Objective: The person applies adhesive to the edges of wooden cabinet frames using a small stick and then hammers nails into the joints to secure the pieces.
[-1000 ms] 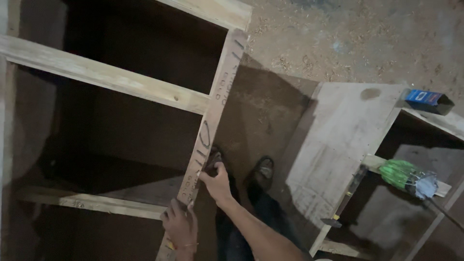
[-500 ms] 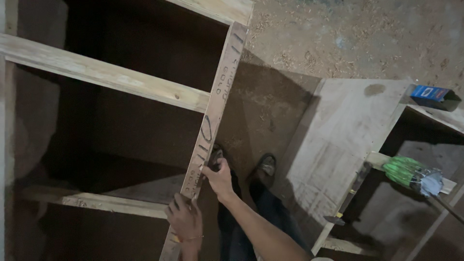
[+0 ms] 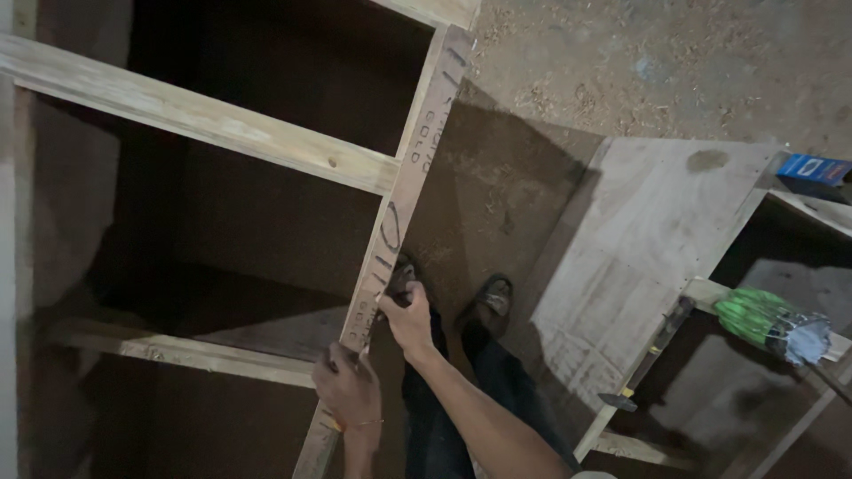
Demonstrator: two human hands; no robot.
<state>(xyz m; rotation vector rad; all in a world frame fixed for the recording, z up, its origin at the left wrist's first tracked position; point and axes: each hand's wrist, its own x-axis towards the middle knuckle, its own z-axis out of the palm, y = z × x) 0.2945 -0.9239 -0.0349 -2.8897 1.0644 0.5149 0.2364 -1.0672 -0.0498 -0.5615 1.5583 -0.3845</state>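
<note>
Far left: an open wooden frame, dark inside, with a pale upper crossbar (image 3: 204,120) running down toward the right and a lower crossbar (image 3: 177,350) near the bottom.

Both crossbars meet a long upright board (image 3: 404,191) that slants from top centre to bottom centre — dark handwritten marks along its narrow face, not transcribed.

Left hand (image 3: 348,390): wrapped around the lower part of the board, just where the lower crossbar joins it; fingers curled over the edge, closed on the wood. A thin band sits at the wrist.

Right hand (image 3: 408,319): just above the left, fingers pressed against the board's right edge, thumb side gripping it — closed on the same board.

Below the hands: dark trousers and two shoes (image 3: 493,297) on a dirt floor (image 3: 674,71).

Right: a flat plywood panel (image 3: 648,257); beside it a dark hand tool with a yellow band (image 3: 652,355), a green bundle (image 3: 763,321), and a blue box (image 3: 816,168) at the far edge.
</note>
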